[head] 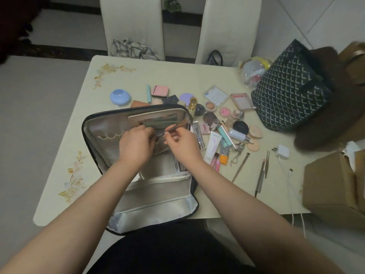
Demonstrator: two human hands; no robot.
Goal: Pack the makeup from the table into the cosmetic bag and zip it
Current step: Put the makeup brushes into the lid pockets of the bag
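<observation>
a round pale-blue jar (119, 97) sits far left on the cream floral surface (65, 155). the open dark-edged, grey-lined cosmetic bag (102, 133) lies in the middle. the left hand (135, 144) has its fingers curled on a pocket edge inside the lid, and the right hand (182, 144) pinches a thin brown makeup brush (177, 125) over that pocket. loose makeup (223, 123) lies scattered just right of the bag, with a dark patterned tote (290, 91) beyond.

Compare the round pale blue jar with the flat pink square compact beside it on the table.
The round pale blue jar is domed and bulky; the flat pink square compact is thin and angular. The jar looks plain; the compact carries lettering along one edge. Both lie unpacked behind the bag.
</observation>
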